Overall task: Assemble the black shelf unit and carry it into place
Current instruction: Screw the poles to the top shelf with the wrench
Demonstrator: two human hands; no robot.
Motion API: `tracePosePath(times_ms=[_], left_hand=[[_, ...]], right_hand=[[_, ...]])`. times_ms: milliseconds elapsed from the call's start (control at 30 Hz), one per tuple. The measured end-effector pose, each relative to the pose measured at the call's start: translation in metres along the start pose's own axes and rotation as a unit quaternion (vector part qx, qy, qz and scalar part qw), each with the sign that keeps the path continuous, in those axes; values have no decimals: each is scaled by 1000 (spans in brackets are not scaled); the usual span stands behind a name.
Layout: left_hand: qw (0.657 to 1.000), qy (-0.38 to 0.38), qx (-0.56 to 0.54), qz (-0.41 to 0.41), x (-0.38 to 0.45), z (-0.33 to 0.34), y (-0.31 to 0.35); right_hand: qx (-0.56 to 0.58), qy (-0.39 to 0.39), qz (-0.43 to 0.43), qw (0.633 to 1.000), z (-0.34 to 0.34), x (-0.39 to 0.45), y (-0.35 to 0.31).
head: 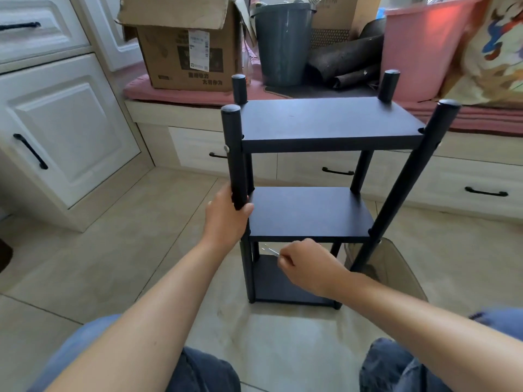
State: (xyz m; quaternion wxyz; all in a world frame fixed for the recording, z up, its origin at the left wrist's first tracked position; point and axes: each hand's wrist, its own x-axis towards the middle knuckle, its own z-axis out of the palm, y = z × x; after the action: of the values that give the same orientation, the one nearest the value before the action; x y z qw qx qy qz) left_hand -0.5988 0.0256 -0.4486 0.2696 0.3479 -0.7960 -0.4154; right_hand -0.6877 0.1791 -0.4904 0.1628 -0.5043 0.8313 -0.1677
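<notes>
Here, the black shelf unit (319,120) stands upright on the tiled floor (113,250) in front of my knees and serves as the reference for all positions. Far left of the unit: white cabinet doors (65,128) with black handles. Left of the unit, behind it: an open cardboard box (186,49) resting on a pink cushion (175,94) that tops a low bench with drawers (396,176). At the unit's front-left post (233,154): my left hand (226,219), fingers and thumb curled round the post just above the middle shelf board (308,213), holding it firmly. A small silver fastener shows on this post beside the top board. Centre: three dark boards are stacked between four round posts, the top board below the post caps, the lowest board (283,284) near the floor. Behind the unit's centre: a grey bucket (283,41) on the cushion, with dark rolled mats (348,60) beside it. In front of the unit, just below the middle board's front edge: my right hand (308,267), fingers closed in a narrow pinch on a thin silver tool (271,251), whose tip points toward the front-left post. Whether the tool touches the unit cannot be told. Right of the unit, behind it: a pink plastic bin (418,49) and a patterned cloth (492,52). The front-right post (410,188) appears to lean outward in this wide view.
</notes>
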Motion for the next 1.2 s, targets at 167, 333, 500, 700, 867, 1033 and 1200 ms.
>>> tracePosePath(times_ms=[167,333,500,700,867,1033,1200], left_hand=[[998,-3,60,10,-2,2,-6],[998,-2,63,5,-23,0,1],[994,69,-67,-47,-71,16,0],[971,162,-169,-54,-107,46,-11],[950,183,-251,-40,-129,56,-28],[835,256,-472,-121,-121,51,-47],[846,235,-371,-300,-122,74,-75]], right_hand=[[123,25,68,990,29,10,-8],[394,126,254,875,70,-9,-14],[488,199,316,789,122,-49,-16],[563,239,276,742,129,-54,-19],[625,249,257,694,123,-48,-23],[675,285,303,609,123,-45,-16],[697,264,317,587,121,-50,-15]])
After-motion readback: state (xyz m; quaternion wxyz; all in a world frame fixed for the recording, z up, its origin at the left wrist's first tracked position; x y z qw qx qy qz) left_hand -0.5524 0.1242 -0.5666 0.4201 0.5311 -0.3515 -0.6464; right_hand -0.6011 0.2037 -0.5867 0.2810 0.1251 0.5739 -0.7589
